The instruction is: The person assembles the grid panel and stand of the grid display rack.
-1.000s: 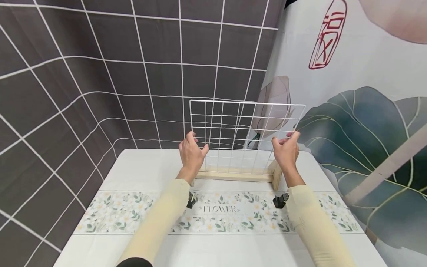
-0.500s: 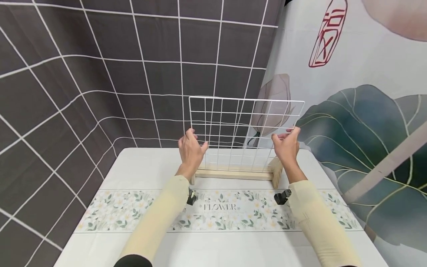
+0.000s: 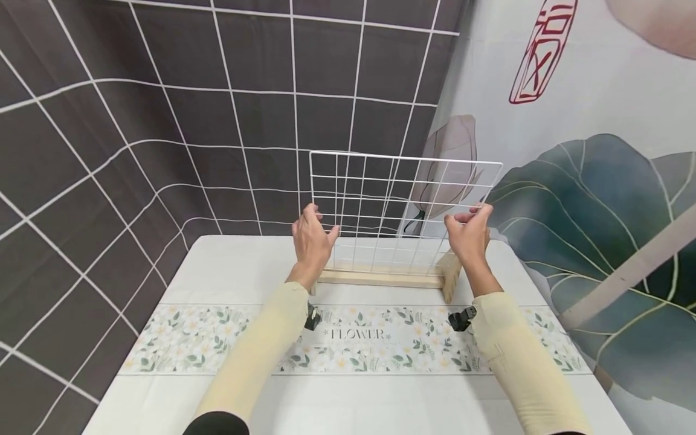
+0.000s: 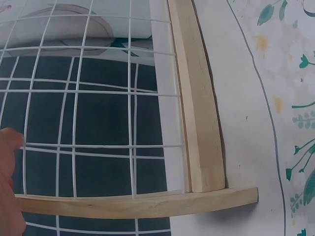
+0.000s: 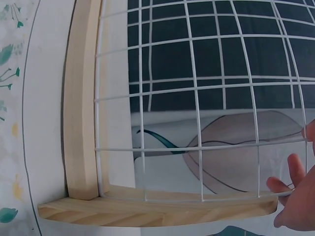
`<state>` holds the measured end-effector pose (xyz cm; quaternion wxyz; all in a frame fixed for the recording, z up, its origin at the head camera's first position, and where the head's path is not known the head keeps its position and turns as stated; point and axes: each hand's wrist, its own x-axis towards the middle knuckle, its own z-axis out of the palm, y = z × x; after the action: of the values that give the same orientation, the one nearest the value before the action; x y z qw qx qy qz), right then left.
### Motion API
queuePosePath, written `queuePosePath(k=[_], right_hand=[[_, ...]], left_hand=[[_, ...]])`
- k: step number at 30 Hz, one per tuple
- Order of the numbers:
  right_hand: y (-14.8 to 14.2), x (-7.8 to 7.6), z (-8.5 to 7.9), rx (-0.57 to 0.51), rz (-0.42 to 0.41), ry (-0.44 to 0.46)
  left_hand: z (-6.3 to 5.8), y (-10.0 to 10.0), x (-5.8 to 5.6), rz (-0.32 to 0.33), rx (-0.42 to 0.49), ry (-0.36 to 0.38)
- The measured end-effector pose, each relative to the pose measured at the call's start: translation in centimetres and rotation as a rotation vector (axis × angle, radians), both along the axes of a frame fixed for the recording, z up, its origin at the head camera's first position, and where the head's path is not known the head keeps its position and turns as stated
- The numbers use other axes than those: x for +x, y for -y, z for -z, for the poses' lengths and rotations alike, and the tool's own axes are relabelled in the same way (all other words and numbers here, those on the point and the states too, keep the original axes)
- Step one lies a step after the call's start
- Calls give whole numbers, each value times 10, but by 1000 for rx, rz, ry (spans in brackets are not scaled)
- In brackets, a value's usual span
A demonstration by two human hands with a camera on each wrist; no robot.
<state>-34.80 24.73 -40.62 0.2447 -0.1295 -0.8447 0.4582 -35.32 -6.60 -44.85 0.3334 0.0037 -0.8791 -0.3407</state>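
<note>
A white wire grid panel [image 3: 402, 190] stands upright in a pale wooden stand [image 3: 380, 278] toward the back of the table. My left hand [image 3: 312, 238] holds the panel's left edge, with the thumb on the near side. At the opposite edge, my right hand [image 3: 469, 235] grips the wire between thumb and curled fingers. In the left wrist view, the panel's bottom wire runs along the wooden crossbar [image 4: 197, 108], and a fingertip [image 4: 11, 140] shows beside the grid. The right wrist view shows the stand's end piece [image 5: 157, 211] just below the right fingers.
A white tablecloth [image 3: 348, 399] with a floral band reading FLOWER [image 3: 356, 333] covers the table. Behind it hangs a dark curtain [image 3: 255, 121] with white grid lines; a leaf-patterned cloth [image 3: 587, 205] hangs at the right. A black wrist camera [image 3: 462, 319] sits below the right hand.
The head view has tilted a little, so the scene sits slightly higher in it. Both hands keep their hold on the panel's side edges, and the panel stays upright in the stand.
</note>
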Motion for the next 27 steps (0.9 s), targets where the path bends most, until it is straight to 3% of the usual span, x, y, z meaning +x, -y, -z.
queuePosePath(k=[6,15,22,27], right_hand=[[2,-3,3,17,3,-7],[2,-6,7,17,20,-31],[2,-2,12,-18,-10,12],[0,-2,11,-2,-50,-1]], left_hand=[[1,-1,0,3,37,35],[1,-3,0,-11,27,-22],[2,-2,6,-16,15,48],[2,2,6,-1,-28,32]])
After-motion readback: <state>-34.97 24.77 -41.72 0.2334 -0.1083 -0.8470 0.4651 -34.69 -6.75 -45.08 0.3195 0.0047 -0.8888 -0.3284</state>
